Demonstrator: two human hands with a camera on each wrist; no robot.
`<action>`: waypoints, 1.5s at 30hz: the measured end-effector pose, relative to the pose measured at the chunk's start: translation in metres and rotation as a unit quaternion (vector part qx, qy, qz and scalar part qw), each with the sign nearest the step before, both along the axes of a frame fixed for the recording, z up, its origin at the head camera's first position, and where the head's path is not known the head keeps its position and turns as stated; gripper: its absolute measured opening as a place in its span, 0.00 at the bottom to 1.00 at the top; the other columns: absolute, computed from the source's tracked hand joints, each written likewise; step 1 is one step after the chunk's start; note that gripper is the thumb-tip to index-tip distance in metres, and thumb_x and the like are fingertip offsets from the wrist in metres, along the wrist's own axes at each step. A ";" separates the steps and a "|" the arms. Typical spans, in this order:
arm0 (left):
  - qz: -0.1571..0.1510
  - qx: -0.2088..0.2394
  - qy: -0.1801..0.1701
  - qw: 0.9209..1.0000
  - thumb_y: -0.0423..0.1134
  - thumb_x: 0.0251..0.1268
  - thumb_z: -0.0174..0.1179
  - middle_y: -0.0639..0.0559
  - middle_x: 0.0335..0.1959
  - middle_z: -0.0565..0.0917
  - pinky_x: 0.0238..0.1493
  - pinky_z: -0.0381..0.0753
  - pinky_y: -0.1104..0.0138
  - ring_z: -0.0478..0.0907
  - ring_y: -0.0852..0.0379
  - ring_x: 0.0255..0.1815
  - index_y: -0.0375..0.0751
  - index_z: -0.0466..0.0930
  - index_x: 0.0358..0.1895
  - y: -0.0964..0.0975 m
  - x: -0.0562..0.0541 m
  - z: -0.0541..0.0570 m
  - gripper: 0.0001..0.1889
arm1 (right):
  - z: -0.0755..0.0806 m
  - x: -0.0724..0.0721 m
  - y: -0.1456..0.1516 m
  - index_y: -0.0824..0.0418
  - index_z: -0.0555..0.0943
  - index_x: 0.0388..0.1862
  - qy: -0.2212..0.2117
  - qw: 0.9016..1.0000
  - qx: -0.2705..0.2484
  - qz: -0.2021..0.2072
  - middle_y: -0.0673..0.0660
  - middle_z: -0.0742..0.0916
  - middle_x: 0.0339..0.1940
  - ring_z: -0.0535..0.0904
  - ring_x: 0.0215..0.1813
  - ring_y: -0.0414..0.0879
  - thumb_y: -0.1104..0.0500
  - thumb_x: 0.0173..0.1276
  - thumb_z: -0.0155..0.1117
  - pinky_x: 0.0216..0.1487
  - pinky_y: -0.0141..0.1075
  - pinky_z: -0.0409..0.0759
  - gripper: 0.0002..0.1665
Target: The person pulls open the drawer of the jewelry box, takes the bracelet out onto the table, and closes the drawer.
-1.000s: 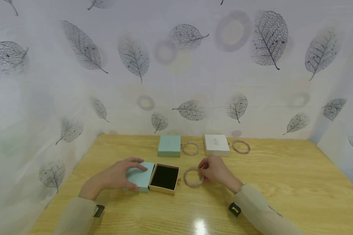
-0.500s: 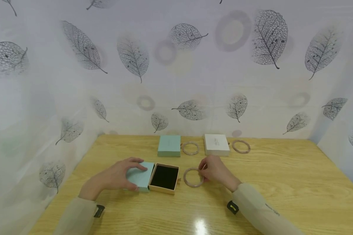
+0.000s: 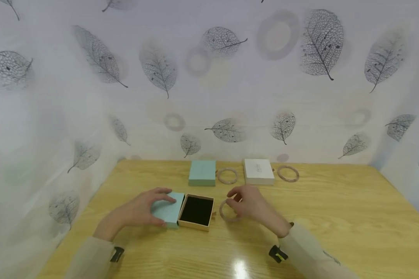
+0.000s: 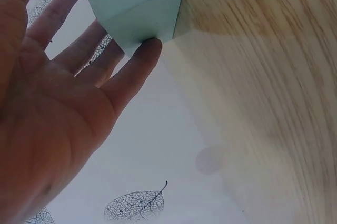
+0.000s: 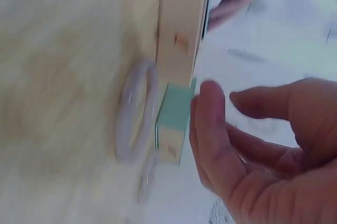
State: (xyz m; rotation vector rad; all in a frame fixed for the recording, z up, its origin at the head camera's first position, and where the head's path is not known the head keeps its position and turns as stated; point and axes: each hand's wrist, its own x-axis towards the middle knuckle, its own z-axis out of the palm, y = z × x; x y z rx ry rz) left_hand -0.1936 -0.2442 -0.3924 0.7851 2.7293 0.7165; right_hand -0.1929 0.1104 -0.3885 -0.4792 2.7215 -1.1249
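My left hand (image 3: 141, 209) grips the light blue box sleeve (image 3: 169, 212), thumb on its near side and fingers over the top and far side. In the left wrist view the thumb presses the box (image 4: 139, 11) near its edge. Pulled out to the right of the sleeve is a drawer tray (image 3: 193, 225) with a black lining and a small tab. A pale bangle (image 3: 221, 211) lies flat beyond the tab. Above it hovers my right hand (image 3: 250, 201), partly covering it. The right wrist view shows thumb and fingers apart, holding nothing, away from the bangle (image 5: 125, 113).
Behind stand a closed teal box (image 3: 202, 174) with a bangle (image 3: 227, 183) on its right, then a white box (image 3: 259, 172) with another bangle (image 3: 298, 175). A leaf-patterned sheet (image 3: 209, 97) rises behind the wooden table (image 3: 153, 259) and along its sides.
My right hand has let go of the near bangle and shifted slightly left above it, fingers spreading. The left hand stays on the box.
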 end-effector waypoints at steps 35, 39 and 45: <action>0.017 -0.009 0.018 1.000 0.54 0.47 0.79 0.43 0.75 0.71 0.71 0.65 0.32 0.65 0.31 0.75 0.56 0.83 0.61 0.006 0.005 0.001 0.33 | -0.021 0.011 -0.054 0.72 0.77 0.59 -0.143 0.963 -0.225 -0.048 0.62 0.87 0.33 0.87 0.24 0.44 0.69 0.71 0.57 0.30 0.38 0.89 0.19; 0.022 -0.010 0.013 1.000 0.53 0.46 0.79 0.44 0.75 0.71 0.72 0.65 0.33 0.65 0.31 0.75 0.57 0.84 0.60 0.006 0.005 0.001 0.32 | -0.022 0.009 -0.056 0.72 0.76 0.59 -0.125 0.972 -0.197 -0.036 0.60 0.88 0.32 0.88 0.24 0.45 0.68 0.72 0.57 0.29 0.36 0.88 0.18; 0.023 -0.008 0.008 1.000 0.53 0.46 0.80 0.45 0.75 0.71 0.72 0.65 0.33 0.65 0.31 0.75 0.58 0.84 0.60 0.005 0.004 0.000 0.32 | -0.025 0.006 -0.056 0.71 0.76 0.57 -0.096 0.982 -0.160 -0.032 0.61 0.89 0.29 0.88 0.23 0.49 0.69 0.71 0.59 0.27 0.37 0.87 0.17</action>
